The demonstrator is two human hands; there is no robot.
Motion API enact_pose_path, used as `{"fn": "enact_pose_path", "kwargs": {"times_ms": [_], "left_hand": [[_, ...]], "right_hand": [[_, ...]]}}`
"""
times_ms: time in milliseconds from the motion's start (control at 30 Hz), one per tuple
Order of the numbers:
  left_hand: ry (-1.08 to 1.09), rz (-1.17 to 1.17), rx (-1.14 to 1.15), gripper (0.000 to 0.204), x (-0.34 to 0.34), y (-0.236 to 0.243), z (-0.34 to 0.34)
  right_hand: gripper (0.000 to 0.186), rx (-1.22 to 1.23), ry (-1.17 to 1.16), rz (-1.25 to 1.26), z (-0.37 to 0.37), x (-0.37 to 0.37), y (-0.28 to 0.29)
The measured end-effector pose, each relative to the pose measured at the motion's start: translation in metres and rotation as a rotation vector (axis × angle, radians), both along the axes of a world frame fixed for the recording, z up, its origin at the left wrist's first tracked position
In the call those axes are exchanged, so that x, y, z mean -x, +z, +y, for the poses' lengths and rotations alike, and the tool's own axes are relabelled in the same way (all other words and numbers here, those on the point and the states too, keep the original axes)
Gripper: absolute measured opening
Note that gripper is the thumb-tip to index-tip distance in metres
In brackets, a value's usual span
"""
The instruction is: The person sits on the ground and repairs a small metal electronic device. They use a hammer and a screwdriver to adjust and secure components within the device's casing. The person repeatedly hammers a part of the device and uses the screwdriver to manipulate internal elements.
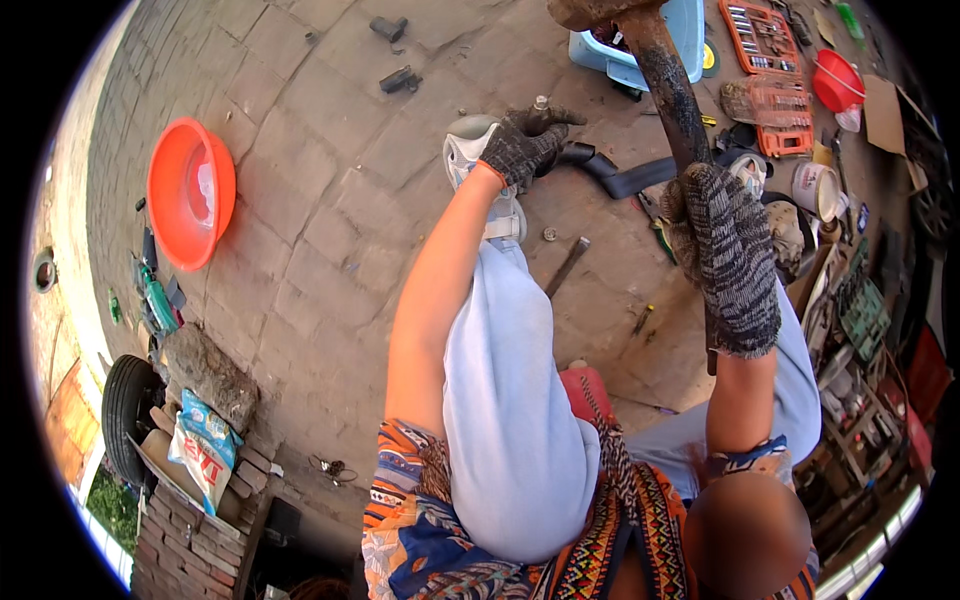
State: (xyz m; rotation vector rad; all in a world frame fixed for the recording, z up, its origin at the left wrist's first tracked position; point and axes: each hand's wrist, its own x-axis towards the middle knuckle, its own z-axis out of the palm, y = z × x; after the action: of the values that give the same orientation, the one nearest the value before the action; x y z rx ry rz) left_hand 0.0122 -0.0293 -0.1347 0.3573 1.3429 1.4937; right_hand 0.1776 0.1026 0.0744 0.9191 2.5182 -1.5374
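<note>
My right hand (pixel 728 255), in a dark knitted work glove, is closed around the handle of a hammer (pixel 672 88). The hammer is raised, and its rusty head is partly cut off by the top edge. My left hand (pixel 522 152), gloved too, is closed low by my grey-white shoe (pixel 464 146). A small shiny metal tip (pixel 541 102) pokes up at its fingers; what they grip is mostly hidden. Just right of that hand, a black bent tube (pixel 622 178) lies on the paving. A metal bar (pixel 568 266) and a small round metal part (pixel 550 234) lie nearer me.
At the left stands an orange basin (pixel 222 200); a tyre (pixel 128 415) leans below it. A light blue bin (pixel 684 40), orange socket cases (pixel 760 40), a red bucket (pixel 838 82) and a white can (pixel 815 190) crowd the right. Two black parts (pixel 400 80) lie ahead.
</note>
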Motion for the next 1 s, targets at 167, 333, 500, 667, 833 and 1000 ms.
{"fn": "enact_pose_path", "kwargs": {"times_ms": [167,333,500,667,833,1000], "left_hand": [[-0.106,0.511,-0.137,0.025,0.000,-0.021,0.000],[-0.484,0.684,-0.064,0.027,0.001,-0.010,0.023],[-0.592,0.473,-0.037,0.025,0.003,-0.007,0.028],[-0.628,0.462,-0.015,0.025,0.003,0.001,0.035],[-0.632,0.451,0.012,0.024,0.005,0.007,0.035],[-0.608,0.668,0.153,0.032,0.008,0.008,0.023]], "right_hand": [[0.044,-0.278,0.262,0.156,0.001,-0.013,-0.022],[0.048,0.112,-0.070,0.003,0.003,-0.018,-0.021],[0.042,-0.553,0.248,0.150,0.018,-0.022,-0.006],[0.026,-0.403,0.033,0.180,0.027,-0.038,0.020],[0.050,0.303,-0.689,-0.172,0.011,-0.051,0.033],[0.049,0.466,-0.826,-0.063,0.006,-0.062,0.011]]}}
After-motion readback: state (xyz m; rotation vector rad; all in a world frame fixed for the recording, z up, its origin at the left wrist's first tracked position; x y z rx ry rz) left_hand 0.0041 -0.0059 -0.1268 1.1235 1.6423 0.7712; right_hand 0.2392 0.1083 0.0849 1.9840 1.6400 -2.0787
